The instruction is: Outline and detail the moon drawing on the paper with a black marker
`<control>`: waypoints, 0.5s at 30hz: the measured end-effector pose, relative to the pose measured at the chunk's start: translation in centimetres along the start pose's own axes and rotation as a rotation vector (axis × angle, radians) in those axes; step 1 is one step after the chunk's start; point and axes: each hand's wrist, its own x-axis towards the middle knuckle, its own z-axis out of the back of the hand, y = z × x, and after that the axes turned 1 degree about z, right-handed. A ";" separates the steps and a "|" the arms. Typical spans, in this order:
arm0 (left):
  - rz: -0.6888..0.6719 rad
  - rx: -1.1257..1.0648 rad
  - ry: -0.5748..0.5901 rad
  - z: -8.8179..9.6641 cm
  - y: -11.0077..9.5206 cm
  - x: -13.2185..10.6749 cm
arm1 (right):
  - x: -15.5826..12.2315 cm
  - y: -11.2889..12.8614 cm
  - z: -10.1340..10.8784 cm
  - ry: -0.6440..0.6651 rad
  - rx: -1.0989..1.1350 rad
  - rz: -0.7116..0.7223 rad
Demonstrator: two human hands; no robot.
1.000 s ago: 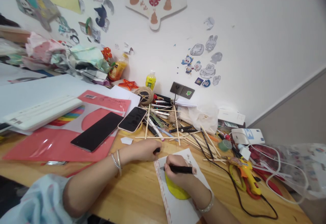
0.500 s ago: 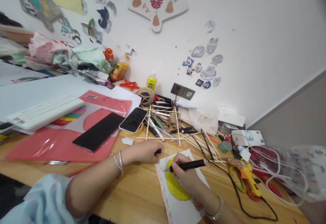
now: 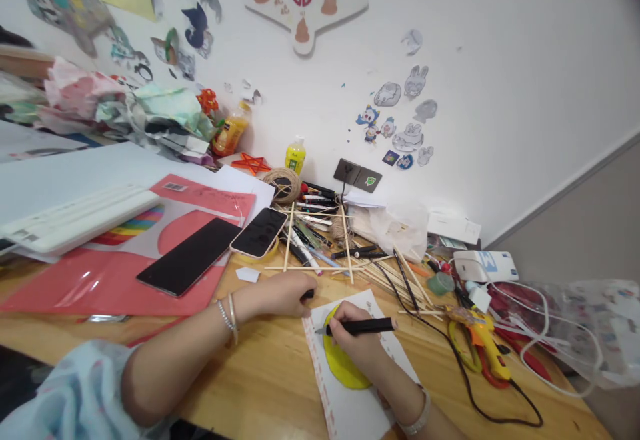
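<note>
A white sheet of paper (image 3: 357, 403) with a yellow round shape (image 3: 345, 365) lies on the wooden table (image 3: 270, 373) in front of me. My right hand (image 3: 353, 339) is closed around a black pen (image 3: 365, 326), its tip at the left edge of the yellow shape. My left hand (image 3: 283, 293) rests just left of the sheet's top corner, fingers curled around a small black object, perhaps the pen's cap (image 3: 309, 294). Bracelets sit on both wrists.
Two dark phones (image 3: 190, 265) (image 3: 259, 232) lie on red paper at the left. Wooden sticks (image 3: 345, 243), pens and a twine ball (image 3: 281, 185) crowd the middle by the wall. A yellow glue gun (image 3: 487, 347), scissors and cables lie to the right.
My right hand slid about over the yellow shape with the pen, first toward the right and down, then back left a little. The left hand stayed put.
</note>
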 end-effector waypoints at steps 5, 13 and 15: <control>0.019 0.041 0.008 0.0 -0.1 0.0 | 0.0 0.0 -0.1 -0.003 -0.039 0.007; 0.030 0.041 0.014 0.1 -0.1 0.1 | 0.1 -0.5 -0.2 0.017 -0.050 0.013; 0.043 0.032 0.018 0.3 -0.4 -0.1 | 0.1 -0.6 -0.3 0.017 -0.038 0.015</control>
